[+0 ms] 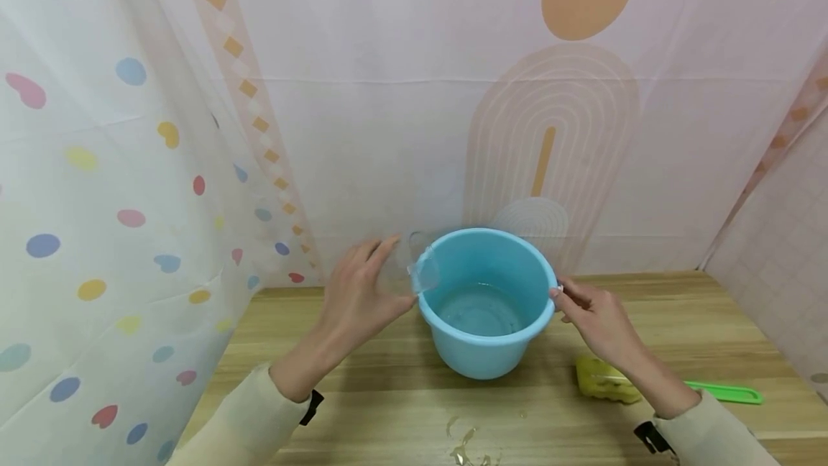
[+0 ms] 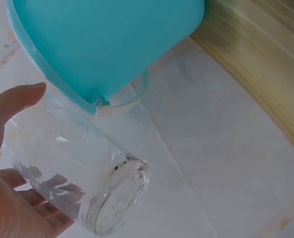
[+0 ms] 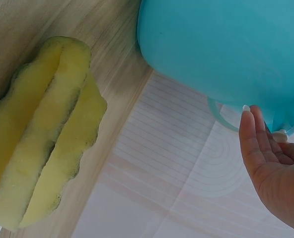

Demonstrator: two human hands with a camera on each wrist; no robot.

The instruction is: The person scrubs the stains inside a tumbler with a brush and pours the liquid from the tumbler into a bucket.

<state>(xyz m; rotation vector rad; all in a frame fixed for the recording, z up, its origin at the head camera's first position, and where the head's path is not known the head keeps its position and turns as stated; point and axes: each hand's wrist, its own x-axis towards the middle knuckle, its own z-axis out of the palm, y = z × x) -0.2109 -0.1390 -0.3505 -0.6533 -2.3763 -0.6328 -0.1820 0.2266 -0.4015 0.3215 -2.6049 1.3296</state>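
Note:
A light-blue bucket (image 1: 485, 359) stands upright on the wooden table, with shallow clear liquid (image 1: 481, 311) over its bottom. My left hand (image 1: 359, 286) holds a clear glass (image 2: 72, 144) at the bucket's left rim, thumb on one side and fingers on the other. The glass is tilted, its thick base showing in the left wrist view. On the opposite side, my right hand (image 1: 598, 315) grips the bucket's right rim between thumb and fingers. A pale bucket handle (image 2: 146, 87) hangs down behind the bucket.
A yellow sponge brush (image 1: 601, 380) with a green handle (image 1: 727, 392) lies on the table (image 1: 382, 408) under my right forearm. Wet spots (image 1: 462, 448) mark the tabletop at the front. Patterned curtains (image 1: 388, 128) hang behind and at both sides.

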